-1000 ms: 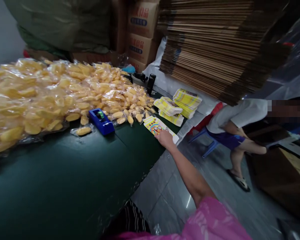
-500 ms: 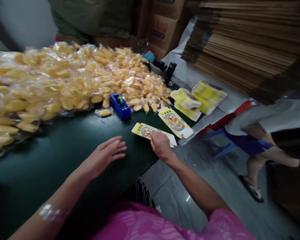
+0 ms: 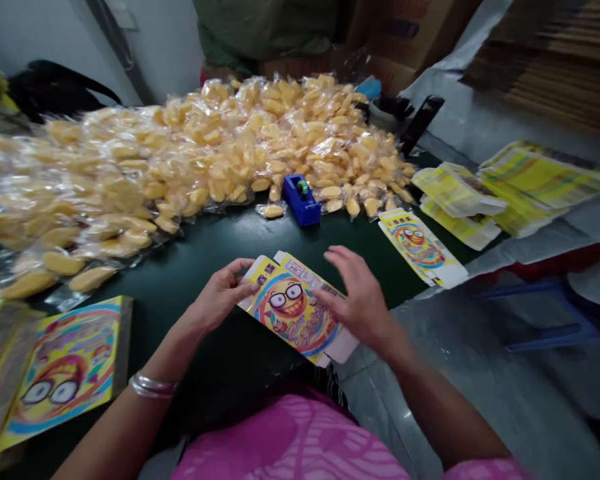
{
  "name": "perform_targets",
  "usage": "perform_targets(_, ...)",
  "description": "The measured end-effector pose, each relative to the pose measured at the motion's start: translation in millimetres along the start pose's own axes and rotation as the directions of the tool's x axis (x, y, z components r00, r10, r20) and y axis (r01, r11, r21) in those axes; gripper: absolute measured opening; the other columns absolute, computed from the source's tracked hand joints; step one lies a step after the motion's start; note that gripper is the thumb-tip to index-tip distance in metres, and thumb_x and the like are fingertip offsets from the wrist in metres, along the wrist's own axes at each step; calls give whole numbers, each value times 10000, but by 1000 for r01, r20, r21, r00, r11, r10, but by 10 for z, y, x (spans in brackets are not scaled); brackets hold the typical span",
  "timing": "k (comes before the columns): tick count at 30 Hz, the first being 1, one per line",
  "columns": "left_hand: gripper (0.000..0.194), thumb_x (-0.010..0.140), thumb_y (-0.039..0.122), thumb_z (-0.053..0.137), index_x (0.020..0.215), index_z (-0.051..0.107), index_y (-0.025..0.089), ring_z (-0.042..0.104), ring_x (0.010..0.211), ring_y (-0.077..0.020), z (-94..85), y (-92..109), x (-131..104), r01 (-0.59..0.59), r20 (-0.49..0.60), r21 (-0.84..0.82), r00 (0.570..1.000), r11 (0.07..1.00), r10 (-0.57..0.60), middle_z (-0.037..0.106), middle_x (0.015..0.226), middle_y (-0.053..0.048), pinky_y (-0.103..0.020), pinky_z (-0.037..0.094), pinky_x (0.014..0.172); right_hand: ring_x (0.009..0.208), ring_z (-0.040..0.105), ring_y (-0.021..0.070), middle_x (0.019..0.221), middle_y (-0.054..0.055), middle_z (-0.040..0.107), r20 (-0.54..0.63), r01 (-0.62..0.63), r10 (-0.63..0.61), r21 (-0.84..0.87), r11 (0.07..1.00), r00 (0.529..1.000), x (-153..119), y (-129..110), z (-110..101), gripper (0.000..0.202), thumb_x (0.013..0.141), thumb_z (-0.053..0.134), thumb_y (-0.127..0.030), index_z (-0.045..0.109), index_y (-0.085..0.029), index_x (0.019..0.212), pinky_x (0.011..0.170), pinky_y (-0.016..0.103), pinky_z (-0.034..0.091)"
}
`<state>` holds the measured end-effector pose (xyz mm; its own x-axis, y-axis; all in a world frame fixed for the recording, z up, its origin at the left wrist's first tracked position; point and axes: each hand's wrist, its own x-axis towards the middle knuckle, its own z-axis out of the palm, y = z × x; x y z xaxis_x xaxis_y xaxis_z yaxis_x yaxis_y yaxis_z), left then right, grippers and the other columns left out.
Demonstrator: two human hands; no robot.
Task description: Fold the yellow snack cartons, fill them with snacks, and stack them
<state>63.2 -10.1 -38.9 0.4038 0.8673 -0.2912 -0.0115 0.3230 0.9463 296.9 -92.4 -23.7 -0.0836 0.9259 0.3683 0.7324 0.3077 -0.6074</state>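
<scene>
The left hand [image 3: 227, 293] pinches one end of a cartoon-faced folding carton [image 3: 295, 303] between thumb and fingers, so the carton's hold seems to rest mostly on that one corner. The right hand [image 3: 355, 300] is spread at the carton's other side, its thumb passing in front of the printed face; whether that thumb presses the card cannot be told. With so little of it pinched, the carton could swivel or slip if the right hand pushed unevenly, and hard pressure from the thumb might crease the face or buckle the side panel showing along its upper edge. The loose flaps at the end away from the left-hand pinch could catch on fingers and bend. That end lies, in this view, against the floor past the edge of the green-topped table [image 3: 195, 267], so a lost pinch might let the carton fall there. Beyond the grip, the blue tape dispenser [image 3: 301, 203] stands just in front of the heaped, clear-wrapped yellow pieces [image 3: 245, 147]; a wide forward sweep could knock it into them. Right of the grip, a second flat carton [image 3: 420, 247] lies close to the table edge, where a stray right forearm might nudge it off.
</scene>
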Motion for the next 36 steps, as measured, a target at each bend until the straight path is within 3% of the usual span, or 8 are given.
perform_targets(5,269,693,374,741,868,655,189,638,711,-185,-142,17,-187,-114,-11,307,992,945,123,702,786,-9,-305,525,666,813,708,221,917,38,757,623,-308,5,380,872,782,197,21,16,300,933,524,-382,713,-156,987,680,284,535)
perform_targets(10,64,733,252,661,781,662,211,569,796,-192,-191,228,-309,-328,-94,679,848,657,521,637,796,-13,-343,478,779,695,659,175,806,28,735,578,-150,-8,224,963,816,341,-459,-181,253,928,499,-288,723,-172,914,654,255,482)
perform_targets(16,138,648,229,757,636,624,193,654,841,-216,-168,320,-478,-418,-151,264,872,869,465,692,926,-59,-301,523,674,1045,663,248,1172,56,706,422,-191,13,383,904,906,621,-369,-234,517,699,781,-447,691,-229,1160,830,315,525)
perform_targets(19,133,694,278,734,662,632,199,680,899,-243,-244,224,-459,-405,-134,289,880,867,456,714,1055,-80,-325,552,703,793,694,201,899,35,750,651,-464,67,461,756,756,643,-77,62,457,675,771,-423,702,-178,1055,662,280,537)
perform_targets(21,98,726,289,719,758,674,208,666,1027,-263,-360,199,-450,-423,-137,506,821,751,555,697,1176,-79,-360,541,847,644,651,158,742,-1,717,727,-554,55,469,688,685,619,13,180,305,723,719,-419,684,-166,889,573,242,494)
perform_targets(25,164,878,276,579,972,710,245,686,946,-207,-467,227,-568,-205,-285,827,649,523,705,735,1007,-12,-332,513,906,601,555,118,688,-21,643,546,-351,89,396,848,833,567,-95,170,192,782,669,-347,596,-175,737,534,207,393)
perform_targets(29,250,843,289,598,1068,682,221,682,961,-237,-158,105,-719,-212,-160,803,823,557,545,741,1046,-45,-345,538,856,602,504,108,686,-23,604,503,-131,-36,292,948,864,506,-281,149,152,864,601,-298,612,-173,778,553,213,353)
perform_targets(36,266,707,375,760,872,683,180,639,608,-165,-85,-79,-623,21,-91,197,996,980,-3,694,694,3,-265,515,572,651,610,139,780,11,708,592,-8,-85,153,988,801,439,-269,201,116,884,622,-241,669,-177,969,593,231,375)
